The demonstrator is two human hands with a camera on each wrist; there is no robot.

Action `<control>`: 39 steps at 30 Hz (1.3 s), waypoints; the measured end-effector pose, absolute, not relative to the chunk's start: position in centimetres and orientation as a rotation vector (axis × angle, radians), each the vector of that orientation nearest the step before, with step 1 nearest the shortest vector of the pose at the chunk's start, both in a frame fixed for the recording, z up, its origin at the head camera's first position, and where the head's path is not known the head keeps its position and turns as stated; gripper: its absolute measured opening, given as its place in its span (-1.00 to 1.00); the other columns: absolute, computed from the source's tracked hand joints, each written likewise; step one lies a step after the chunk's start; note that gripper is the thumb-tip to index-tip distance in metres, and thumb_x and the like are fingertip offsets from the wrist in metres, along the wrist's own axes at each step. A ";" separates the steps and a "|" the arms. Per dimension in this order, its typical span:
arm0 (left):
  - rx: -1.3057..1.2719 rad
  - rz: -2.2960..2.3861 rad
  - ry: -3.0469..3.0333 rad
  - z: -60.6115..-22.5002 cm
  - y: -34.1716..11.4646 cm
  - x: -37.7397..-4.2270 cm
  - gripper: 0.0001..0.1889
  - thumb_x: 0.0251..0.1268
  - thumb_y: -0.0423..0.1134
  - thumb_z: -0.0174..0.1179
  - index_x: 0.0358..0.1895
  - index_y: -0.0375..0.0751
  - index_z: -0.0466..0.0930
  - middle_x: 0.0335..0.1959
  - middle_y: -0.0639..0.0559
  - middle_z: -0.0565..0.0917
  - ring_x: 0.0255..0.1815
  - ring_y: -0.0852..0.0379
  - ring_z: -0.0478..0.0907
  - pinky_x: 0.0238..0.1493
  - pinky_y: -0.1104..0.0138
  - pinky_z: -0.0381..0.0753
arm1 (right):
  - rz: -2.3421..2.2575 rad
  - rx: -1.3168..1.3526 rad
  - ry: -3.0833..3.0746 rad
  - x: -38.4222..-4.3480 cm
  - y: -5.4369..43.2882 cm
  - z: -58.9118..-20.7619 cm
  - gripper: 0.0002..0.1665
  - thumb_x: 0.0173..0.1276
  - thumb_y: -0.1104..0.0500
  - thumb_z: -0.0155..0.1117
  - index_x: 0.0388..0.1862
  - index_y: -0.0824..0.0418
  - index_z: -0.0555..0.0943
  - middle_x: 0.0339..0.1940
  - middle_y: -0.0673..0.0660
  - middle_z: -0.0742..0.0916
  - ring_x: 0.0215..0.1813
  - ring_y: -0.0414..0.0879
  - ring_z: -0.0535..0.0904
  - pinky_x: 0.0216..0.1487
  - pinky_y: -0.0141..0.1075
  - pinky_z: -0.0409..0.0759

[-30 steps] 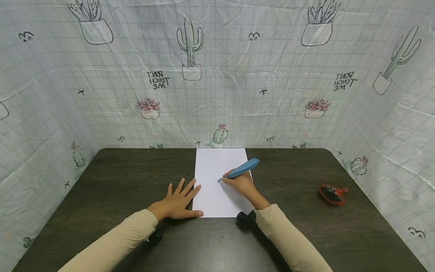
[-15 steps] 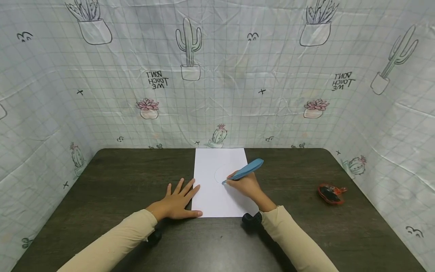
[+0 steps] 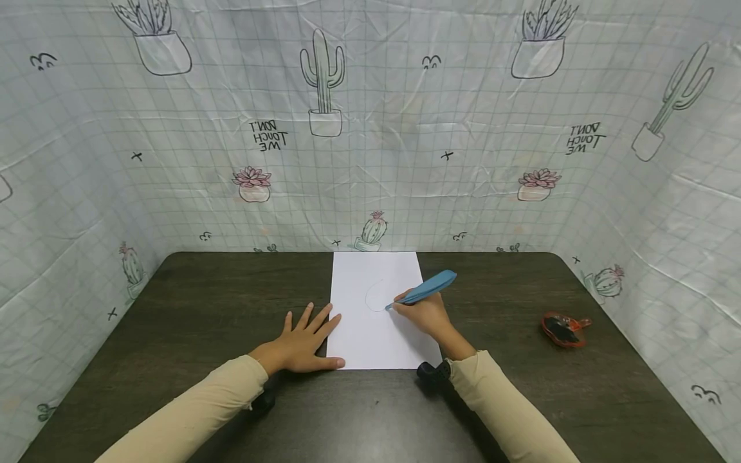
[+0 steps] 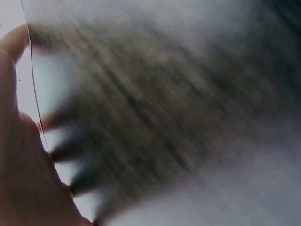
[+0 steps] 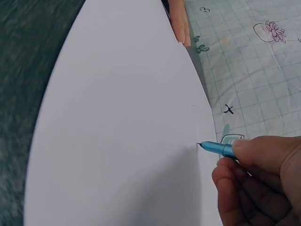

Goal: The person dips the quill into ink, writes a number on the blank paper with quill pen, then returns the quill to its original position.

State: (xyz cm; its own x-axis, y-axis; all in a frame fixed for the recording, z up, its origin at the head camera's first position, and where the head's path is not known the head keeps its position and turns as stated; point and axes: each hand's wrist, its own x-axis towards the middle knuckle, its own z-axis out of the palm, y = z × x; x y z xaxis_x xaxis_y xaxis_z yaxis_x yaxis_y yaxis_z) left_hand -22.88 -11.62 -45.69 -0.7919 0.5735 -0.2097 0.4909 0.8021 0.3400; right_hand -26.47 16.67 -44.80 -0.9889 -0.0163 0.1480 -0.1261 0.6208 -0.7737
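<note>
A white sheet of paper (image 3: 359, 341) lies on the dark table. The right hand (image 3: 425, 315) pinches a blue pen (image 3: 433, 286) with a broad, feather-shaped top. In the right wrist view the tip of the blue pen (image 5: 214, 147) is right at the paper, between thumb and fingers. A thin curved line (image 3: 366, 301), like the left and lower side of a circle, shows on the sheet. The left hand (image 3: 298, 347) lies flat with spread fingers, its thumb and index fingertip over the paper's left edge. Mostly blur fills the left wrist view, with the left hand (image 4: 21, 155) along its side.
A small red-rimmed object with a dark middle (image 3: 563, 330) lies on the table's right side. White grid cloth (image 3: 393, 148) printed with cacti hangs behind the table (image 3: 231, 283) and along both sides. A black wrist camera (image 3: 433, 373) sits beneath the right wrist.
The right hand has moved rightward with the pen, first slightly down, then slightly up. The curved line has grown longer, round the bottom toward the right. The left hand stays in place.
</note>
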 end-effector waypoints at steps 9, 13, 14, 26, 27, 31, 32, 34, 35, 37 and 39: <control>0.815 0.393 2.685 -45.7 -11.6 -22.8 -0.06 0.23 0.42 -0.01 0.56 0.07 -0.12 0.58 -0.02 -0.24 0.54 -0.26 -0.41 0.31 -0.37 -0.39 | 1.323 0.050 -2.632 -26.7 16.6 -45.3 -0.86 0.12 0.22 0.47 -0.32 0.22 0.77 -0.38 0.11 0.79 -0.23 -0.01 0.68 -0.26 -0.26 0.54; 0.810 0.382 2.689 -45.9 -11.7 -22.9 -0.05 0.22 0.43 -0.03 0.56 0.09 -0.13 0.58 -0.01 -0.25 0.54 -0.25 -0.42 0.31 -0.36 -0.39 | 1.292 0.039 -2.610 -27.0 16.6 -45.5 -0.86 0.13 0.21 0.46 -0.32 0.23 0.77 -0.36 0.13 0.79 -0.16 0.04 0.69 -0.18 -0.18 0.56; 0.810 0.380 2.690 -46.0 -11.7 -22.9 -0.05 0.22 0.44 -0.03 0.56 0.09 -0.14 0.58 -0.01 -0.25 0.54 -0.25 -0.41 0.31 -0.37 -0.39 | 1.291 0.035 -2.605 -27.1 16.5 -45.6 -0.85 0.13 0.20 0.46 -0.31 0.23 0.77 -0.36 0.13 0.79 -0.14 0.05 0.68 -0.15 -0.14 0.57; 0.820 0.377 2.703 -46.0 -11.7 -23.0 -0.05 0.22 0.44 -0.04 0.56 0.09 -0.14 0.58 0.00 -0.25 0.54 -0.25 -0.40 0.31 -0.37 -0.39 | 1.374 -0.033 -2.524 -28.0 15.8 -46.1 -0.84 0.12 0.20 0.46 -0.29 0.23 0.78 -0.33 0.14 0.79 -0.11 0.04 0.69 -0.10 -0.14 0.59; 0.823 0.376 2.704 -46.1 -11.7 -23.0 -0.05 0.22 0.45 -0.04 0.56 0.09 -0.14 0.58 0.00 -0.25 0.54 -0.26 -0.40 0.31 -0.37 -0.38 | 1.380 -0.033 -2.519 -28.0 15.7 -46.1 -0.84 0.12 0.21 0.46 -0.29 0.23 0.78 -0.33 0.14 0.79 -0.11 0.05 0.69 -0.10 -0.14 0.59; 0.819 0.371 2.703 -46.1 -11.7 -23.0 -0.05 0.22 0.44 -0.03 0.57 0.09 -0.15 0.58 0.00 -0.26 0.54 -0.24 -0.41 0.31 -0.36 -0.39 | 1.390 -0.036 -2.505 -28.1 15.4 -46.2 -0.83 0.11 0.21 0.47 -0.30 0.24 0.77 -0.34 0.14 0.79 -0.12 0.05 0.69 -0.09 -0.14 0.58; 0.817 0.371 2.704 -46.1 -11.8 -23.0 -0.04 0.21 0.45 -0.03 0.57 0.09 -0.15 0.58 0.00 -0.26 0.54 -0.24 -0.41 0.31 -0.36 -0.39 | 1.396 -0.035 -2.500 -28.1 15.3 -46.2 -0.83 0.11 0.21 0.47 -0.30 0.24 0.77 -0.34 0.15 0.79 -0.12 0.05 0.69 -0.08 -0.13 0.58; 0.808 0.371 2.702 -46.1 -11.8 -23.0 -0.04 0.21 0.45 -0.03 0.57 0.10 -0.15 0.58 0.02 -0.26 0.54 -0.23 -0.42 0.32 -0.35 -0.40 | 1.395 -0.032 -2.498 -28.2 15.2 -46.3 -0.83 0.11 0.21 0.47 -0.31 0.24 0.78 -0.34 0.14 0.79 -0.11 0.05 0.69 -0.07 -0.11 0.57; 0.802 0.370 2.700 -46.1 -11.8 -23.0 -0.03 0.20 0.45 -0.03 0.57 0.11 -0.16 0.58 0.03 -0.27 0.54 -0.22 -0.43 0.32 -0.35 -0.41 | 1.393 -0.025 -2.497 -28.2 15.1 -46.4 -0.84 0.11 0.21 0.47 -0.31 0.24 0.77 -0.35 0.14 0.79 -0.11 0.05 0.68 -0.05 -0.10 0.56; 0.798 0.373 2.701 -46.1 -11.8 -23.0 -0.03 0.19 0.46 -0.03 0.56 0.11 -0.16 0.59 0.03 -0.27 0.54 -0.22 -0.43 0.32 -0.35 -0.41 | 1.397 -0.014 -2.496 -28.3 14.9 -46.4 -0.84 0.10 0.21 0.48 -0.31 0.23 0.78 -0.35 0.14 0.79 -0.09 0.06 0.68 -0.01 -0.08 0.55; 0.795 0.372 2.701 -46.1 -11.8 -23.0 -0.03 0.19 0.46 -0.03 0.56 0.11 -0.17 0.59 0.04 -0.27 0.55 -0.21 -0.44 0.32 -0.35 -0.41 | 1.395 0.004 -2.500 -28.3 14.8 -46.5 -0.84 0.11 0.22 0.47 -0.31 0.23 0.78 -0.35 0.14 0.79 -0.08 0.06 0.68 0.03 -0.06 0.53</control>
